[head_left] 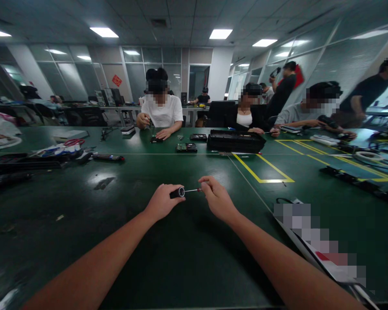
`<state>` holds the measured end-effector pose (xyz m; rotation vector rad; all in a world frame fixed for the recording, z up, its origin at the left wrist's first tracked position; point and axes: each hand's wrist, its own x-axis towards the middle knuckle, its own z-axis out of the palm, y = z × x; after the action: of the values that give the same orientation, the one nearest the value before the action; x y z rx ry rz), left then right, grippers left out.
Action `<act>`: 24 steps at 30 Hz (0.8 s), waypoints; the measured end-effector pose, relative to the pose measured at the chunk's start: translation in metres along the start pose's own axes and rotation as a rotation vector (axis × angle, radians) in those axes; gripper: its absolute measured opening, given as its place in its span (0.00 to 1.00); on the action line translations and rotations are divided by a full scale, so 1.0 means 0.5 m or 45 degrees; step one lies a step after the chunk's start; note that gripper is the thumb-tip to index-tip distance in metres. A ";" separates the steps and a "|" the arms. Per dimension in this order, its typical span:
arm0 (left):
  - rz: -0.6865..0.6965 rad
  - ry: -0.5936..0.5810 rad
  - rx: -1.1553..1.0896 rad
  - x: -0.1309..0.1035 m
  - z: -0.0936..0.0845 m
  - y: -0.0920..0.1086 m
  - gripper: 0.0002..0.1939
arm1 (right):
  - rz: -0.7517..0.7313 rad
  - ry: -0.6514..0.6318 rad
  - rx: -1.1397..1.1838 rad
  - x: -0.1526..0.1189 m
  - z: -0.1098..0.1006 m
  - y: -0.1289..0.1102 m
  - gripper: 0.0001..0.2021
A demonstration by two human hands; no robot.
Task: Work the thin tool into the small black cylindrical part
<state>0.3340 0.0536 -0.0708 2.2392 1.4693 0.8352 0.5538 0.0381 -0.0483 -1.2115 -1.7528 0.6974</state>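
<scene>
My left hand [163,200] is closed round a short black cylinder [177,193] with a pale ring at its end, which looks like a small flashlight. Its round end faces right and toward me. My right hand [216,196] pinches a small screwdriver [192,190]; a bit of red shows at the fingertips, and most of the handle is hidden. The thin metal shaft points left at the cylinder's end. From here I cannot tell whether the tip touches it. Both hands are just above the green table [181,267].
Opened devices [186,147] and a long black case [236,141] lie ahead, near a co-worker in a white shirt [166,113]. Tools and red-handled scissors [74,142] are at left. Yellow tape [274,181], cables [370,157] and a white sheet-like item [297,234] lie right.
</scene>
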 end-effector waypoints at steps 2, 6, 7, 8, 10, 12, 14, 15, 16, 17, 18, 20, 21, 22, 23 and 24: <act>-0.003 -0.006 0.001 0.000 -0.001 0.001 0.19 | -0.008 0.038 0.111 0.000 0.003 -0.001 0.11; 0.064 0.000 0.030 0.000 -0.007 0.009 0.18 | 0.104 0.129 0.437 0.009 0.015 0.011 0.12; 0.108 0.006 0.048 0.001 -0.009 0.012 0.18 | 0.168 0.150 0.568 0.014 0.018 0.017 0.14; 0.145 0.014 0.066 0.002 -0.010 0.014 0.19 | 0.253 0.205 0.684 0.019 0.020 0.025 0.16; 0.162 0.019 0.094 0.004 -0.009 0.015 0.20 | 0.370 0.333 0.792 0.027 0.023 0.041 0.16; 0.120 -0.005 0.100 0.007 -0.007 0.011 0.20 | 0.406 0.427 0.787 0.033 0.024 0.053 0.14; 0.099 -0.053 0.088 0.008 -0.004 0.005 0.18 | 0.387 0.468 0.763 0.034 0.023 0.056 0.13; 0.097 -0.069 0.082 0.008 -0.002 0.003 0.18 | 0.367 0.470 0.749 0.033 0.022 0.055 0.13; 0.094 -0.075 0.079 0.008 -0.002 0.002 0.18 | 0.344 0.462 0.730 0.032 0.021 0.053 0.13; 0.087 -0.073 0.078 0.008 -0.001 0.001 0.18 | 0.322 0.448 0.705 0.030 0.021 0.050 0.14; 0.078 -0.067 0.077 0.008 -0.001 0.002 0.18 | 0.301 0.438 0.679 0.028 0.020 0.046 0.14; 0.053 -0.053 0.062 0.007 -0.001 0.006 0.18 | 0.275 0.437 0.628 0.025 0.019 0.039 0.14; 0.035 -0.051 0.044 0.007 -0.002 0.008 0.18 | 0.271 0.448 0.602 0.024 0.019 0.036 0.14; 0.016 -0.048 0.020 0.006 -0.001 0.009 0.17 | 0.269 0.462 0.579 0.024 0.018 0.034 0.14; 0.000 -0.040 -0.008 0.006 -0.001 0.010 0.16 | 0.267 0.475 0.558 0.024 0.017 0.032 0.14; -0.011 -0.027 -0.032 0.005 -0.001 0.010 0.16 | 0.264 0.485 0.543 0.024 0.016 0.031 0.14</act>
<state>0.3380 0.0541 -0.0670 2.2152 1.4497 0.8200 0.5520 0.0554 -0.0608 -1.1436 -1.1080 0.8465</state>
